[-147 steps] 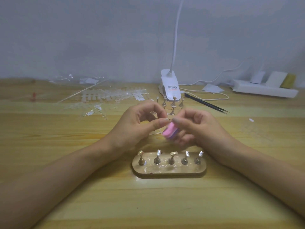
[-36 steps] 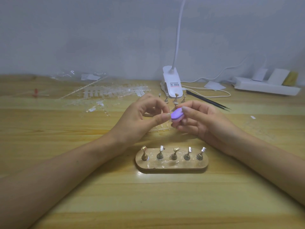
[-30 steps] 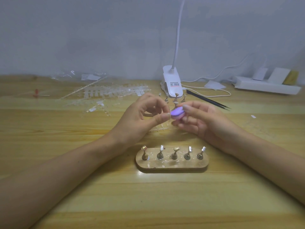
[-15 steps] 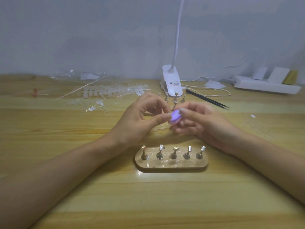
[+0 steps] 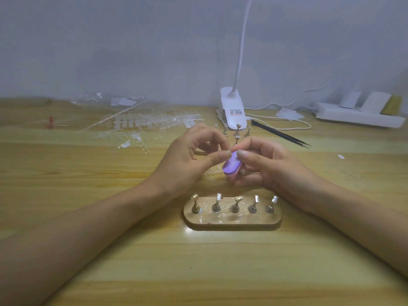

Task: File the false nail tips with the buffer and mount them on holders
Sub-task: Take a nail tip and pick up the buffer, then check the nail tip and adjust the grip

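My right hand (image 5: 260,166) grips a small purple and pink buffer block (image 5: 230,167) between thumb and fingers. My left hand (image 5: 189,160) pinches a tiny clear nail tip between thumb and forefinger, right against the buffer's upper end; the tip itself is barely visible. Below both hands lies an oval wooden base (image 5: 233,218) with a row of several metal holders (image 5: 236,205), some carrying clear tips. A strip of clear nail tips (image 5: 213,172) lies on the table under my hands.
Sheets of clear nail tips (image 5: 152,123) and plastic wrapping are spread at the back left. A white clip lamp (image 5: 233,111) stands behind my hands with loose metal holders (image 5: 237,134) in front of it. Black tweezers (image 5: 282,134) and a white power strip (image 5: 357,117) lie at the right.
The buffer has tilted and slid down a little against the tip, showing more of its purple face. Both hands stay in the same place above the base.
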